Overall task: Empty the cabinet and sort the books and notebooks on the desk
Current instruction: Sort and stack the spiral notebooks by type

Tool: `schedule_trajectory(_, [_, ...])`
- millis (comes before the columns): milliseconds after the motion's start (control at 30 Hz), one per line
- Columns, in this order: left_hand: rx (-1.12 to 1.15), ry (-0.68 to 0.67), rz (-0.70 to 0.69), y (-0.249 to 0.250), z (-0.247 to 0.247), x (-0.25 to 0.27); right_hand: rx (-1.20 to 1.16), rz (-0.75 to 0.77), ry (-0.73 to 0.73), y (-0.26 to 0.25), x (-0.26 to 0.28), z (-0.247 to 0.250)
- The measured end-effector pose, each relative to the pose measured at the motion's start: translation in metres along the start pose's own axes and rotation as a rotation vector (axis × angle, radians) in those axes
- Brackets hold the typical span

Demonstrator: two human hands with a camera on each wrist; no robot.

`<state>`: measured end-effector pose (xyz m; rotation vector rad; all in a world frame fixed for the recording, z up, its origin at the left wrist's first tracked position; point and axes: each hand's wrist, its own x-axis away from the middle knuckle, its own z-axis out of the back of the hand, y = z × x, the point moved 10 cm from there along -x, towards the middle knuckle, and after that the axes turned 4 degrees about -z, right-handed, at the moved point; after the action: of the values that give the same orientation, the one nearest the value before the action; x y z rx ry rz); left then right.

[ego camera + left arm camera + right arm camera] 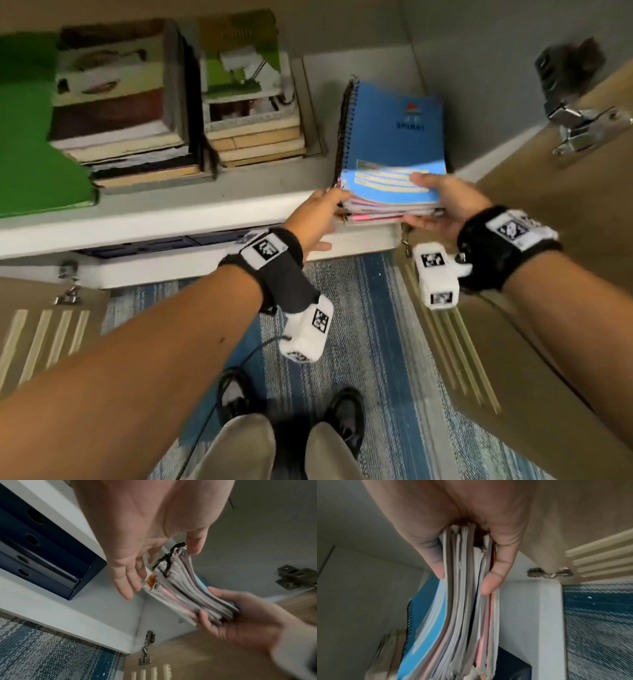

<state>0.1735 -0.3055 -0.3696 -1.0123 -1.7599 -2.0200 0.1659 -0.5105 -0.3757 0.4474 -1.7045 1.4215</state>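
Two book stacks (185,102) lie left of the notebook stack (390,154) on the shelf (171,212).

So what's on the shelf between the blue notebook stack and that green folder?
Two piles of books, side by side on the shelf, seen in the head view.

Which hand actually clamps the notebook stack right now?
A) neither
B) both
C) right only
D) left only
C: the right hand pinches the notebook stack, thumb on the blue cover and fingers underneath, while the left hand only reaches its spiral corner with straight fingers, as the left wrist view shows.
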Motion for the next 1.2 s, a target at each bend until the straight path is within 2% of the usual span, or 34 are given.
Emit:
schedule_trajectory(267, [-0.029,0.015,-0.024,-0.033,0.039,0.005,0.288,0.162,0.021,-0.103,-0.071,-0.038])
schedule_trajectory(433, [-0.031,0.048,-0.023,-0.048,0.062,0.01,0.236,0.063,0.09,-0.108,-0.099,-0.052])
schedule_trajectory(633, [0.005,0.102,0.009,-0.058,0.089,0.033,0.306,0.127,0.13,-0.122,-0.103,-0.064])
schedule_trajectory(767, [-0.009,0.192,0.053,-0.066,0.128,0.076,0.52,0.186,0.221,-0.105,-0.102,-0.043])
schedule_trajectory(833, [-0.01,0.262,0.086,-0.067,0.154,0.113,0.696,0.194,0.259,-0.085,-0.076,-0.037])
schedule_trajectory(900, [-0.054,0.32,0.117,-0.065,0.179,0.155,0.745,0.144,0.249,-0.053,-0.024,-0.042])
schedule_trajectory(1033, [-0.169,0.399,0.118,-0.046,0.238,0.252,0.84,-0.013,0.049,0.013,0.103,-0.081])
schedule_trajectory(1133, [-0.242,0.508,0.092,-0.021,0.286,0.323,0.895,-0.018,-0.054,0.03,0.183,-0.108])
schedule_trajectory(1167, [-0.265,0.553,0.044,-0.012,0.3,0.342,0.891,0.001,-0.083,0.033,0.208,-0.117])
schedule_trajectory(1200, [-0.334,0.612,0.062,-0.006,0.322,0.365,0.885,0.021,-0.095,0.035,0.23,-0.125])
